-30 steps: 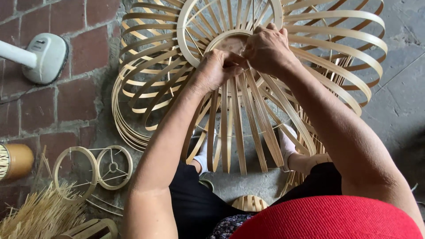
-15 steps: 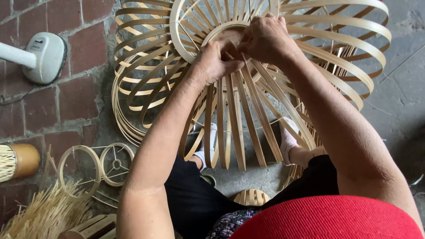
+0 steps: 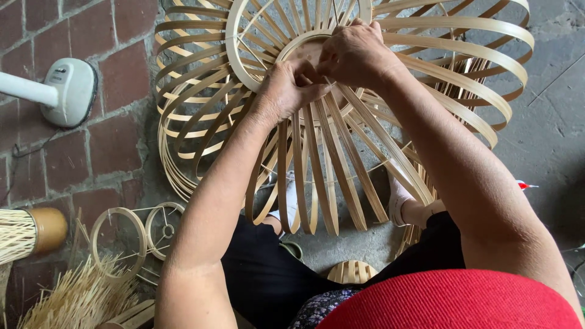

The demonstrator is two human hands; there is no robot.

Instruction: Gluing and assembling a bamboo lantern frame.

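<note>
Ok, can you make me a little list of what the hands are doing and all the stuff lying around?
left hand: pinching a thin bamboo strip at the inner ring
right hand: gripping the strips at the same ring, touching the left hand
bamboo lantern frame: round cage of curved strips, tilted toward the person
small ring frames: on the floor at lower left
bundle of thin sticks: bottom left corner
white fan base: on the brick floor, left

We cannot see what our fingers (image 3: 317, 91) pinch at the bamboo frame's (image 3: 341, 140) inner ring; our hands cover it. The frame's top runs off the upper edge, and the white fan base (image 3: 67, 91) is cut at the left.
</note>
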